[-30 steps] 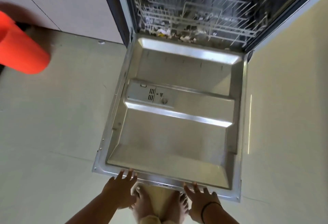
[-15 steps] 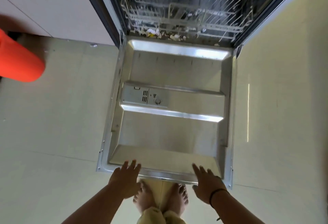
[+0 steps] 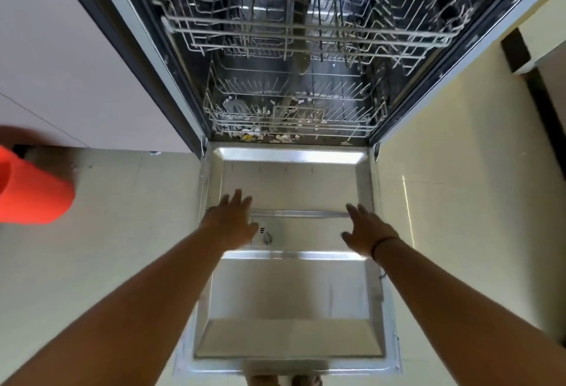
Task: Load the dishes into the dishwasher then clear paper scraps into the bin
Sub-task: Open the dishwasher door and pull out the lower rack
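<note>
The dishwasher stands open in front of me, its steel door lying flat. Both arms stretch out over the door. My left hand hovers with fingers spread above the detergent compartment. My right hand, a black band on its wrist, is spread over the door's right side. Neither holds anything. Inside, the lower wire rack and the upper wire rack hold no dishes. Small paper scraps lie on the tub floor by the door hinge and under the lower rack.
An orange cylindrical container lies at the left edge on the pale tiled floor. White cabinet fronts flank the dishwasher on the left, a cream panel on the right. My bare feet show below the door's front edge.
Both hands left the door's front edge and reached forward over the door toward the racks. The view tilted up, showing more of the dishwasher's inside.
</note>
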A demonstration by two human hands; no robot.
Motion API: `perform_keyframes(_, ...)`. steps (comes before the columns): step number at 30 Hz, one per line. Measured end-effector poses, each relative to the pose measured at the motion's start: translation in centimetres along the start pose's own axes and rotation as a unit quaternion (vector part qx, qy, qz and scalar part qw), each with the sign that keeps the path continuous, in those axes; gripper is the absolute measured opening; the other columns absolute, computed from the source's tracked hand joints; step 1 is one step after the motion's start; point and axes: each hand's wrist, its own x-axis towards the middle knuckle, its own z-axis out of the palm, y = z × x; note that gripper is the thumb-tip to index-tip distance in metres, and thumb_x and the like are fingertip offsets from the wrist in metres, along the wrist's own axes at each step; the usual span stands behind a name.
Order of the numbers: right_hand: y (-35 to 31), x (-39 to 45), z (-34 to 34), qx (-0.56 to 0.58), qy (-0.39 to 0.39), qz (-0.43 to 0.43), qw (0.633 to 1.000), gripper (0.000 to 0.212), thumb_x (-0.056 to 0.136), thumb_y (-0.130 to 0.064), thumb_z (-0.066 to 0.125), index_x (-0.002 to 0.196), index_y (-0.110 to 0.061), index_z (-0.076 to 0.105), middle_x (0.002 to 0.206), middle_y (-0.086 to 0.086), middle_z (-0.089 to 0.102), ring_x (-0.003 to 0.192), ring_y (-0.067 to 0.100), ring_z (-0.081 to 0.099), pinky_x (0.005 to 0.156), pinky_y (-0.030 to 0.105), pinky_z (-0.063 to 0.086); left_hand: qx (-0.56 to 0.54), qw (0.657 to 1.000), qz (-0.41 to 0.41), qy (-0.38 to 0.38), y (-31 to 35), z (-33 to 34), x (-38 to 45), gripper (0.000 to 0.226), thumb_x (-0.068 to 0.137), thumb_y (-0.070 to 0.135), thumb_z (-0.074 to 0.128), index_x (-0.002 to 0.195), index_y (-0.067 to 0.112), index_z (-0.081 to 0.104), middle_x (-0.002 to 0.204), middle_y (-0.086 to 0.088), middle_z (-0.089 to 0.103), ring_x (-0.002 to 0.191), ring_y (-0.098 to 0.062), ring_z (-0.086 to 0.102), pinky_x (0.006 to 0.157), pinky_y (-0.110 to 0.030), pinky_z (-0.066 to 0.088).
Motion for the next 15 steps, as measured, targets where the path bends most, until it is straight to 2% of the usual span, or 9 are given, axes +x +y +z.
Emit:
perform_keyframes(4, -1.6, 6.2, -4.2, -0.027, 0.044, -0.01, 0.999, 0.078, 0.09, -0.042, 0.054, 0.153, -0.023, 0.01, 0.161, 0.005, 0.008, 0.143, 0.031, 0.024, 0.111, 0.047, 0.032, 0.049, 0.997, -0.007, 0.056, -2.3, -3.9, 5.7, 0.077, 0.093, 0.052, 0.046, 0.152, 0.02, 0.011, 0.161, -0.009, 0.002, 0.146, -0.033, 0.011, 0.112, -0.051, 0.031)
perform_keyframes(8, -2.2, 12.9, -7.1, -0.062, 0.117, -0.015, 0.991, 0.081, 0.088, -0.041, 0.058, 0.152, -0.02, 0.014, 0.16, 0.007, 0.013, 0.143, 0.034, 0.022, 0.11, 0.05, 0.031, 0.036, 0.994, -0.017, 0.102, -3.3, -5.1, 12.3, 0.081, 0.092, 0.048, 0.051, 0.153, 0.016, 0.007, 0.161, -0.013, 0.0, 0.147, -0.034, 0.006, 0.116, -0.052, 0.02)
perform_keyframes(12, -2.4, 18.0, -8.5, -0.099, 0.163, 0.004, 0.982, 0.085, 0.088, -0.039, 0.056, 0.154, -0.022, 0.004, 0.162, 0.006, -0.001, 0.147, 0.034, 0.008, 0.113, 0.052, 0.021, 0.072, 0.988, -0.022, 0.135, -4.0, -5.2, 18.0, 0.089, 0.093, 0.052, 0.05, 0.153, 0.014, -0.004, 0.161, -0.011, -0.006, 0.147, -0.034, -0.002, 0.118, -0.052, 0.012)
perform_keyframes(15, -2.6, 20.8, -8.8, -0.099, 0.18, 0.002, 0.979, 0.085, 0.088, -0.037, 0.055, 0.154, -0.022, 0.003, 0.162, 0.008, -0.002, 0.148, 0.032, 0.002, 0.116, 0.051, 0.012, 0.07, 0.984, -0.029, 0.159, -4.4, -4.8, 21.2, 0.086, 0.093, 0.053, 0.046, 0.153, 0.012, -0.001, 0.161, -0.013, -0.001, 0.147, -0.035, 0.0, 0.118, -0.05, 0.012)
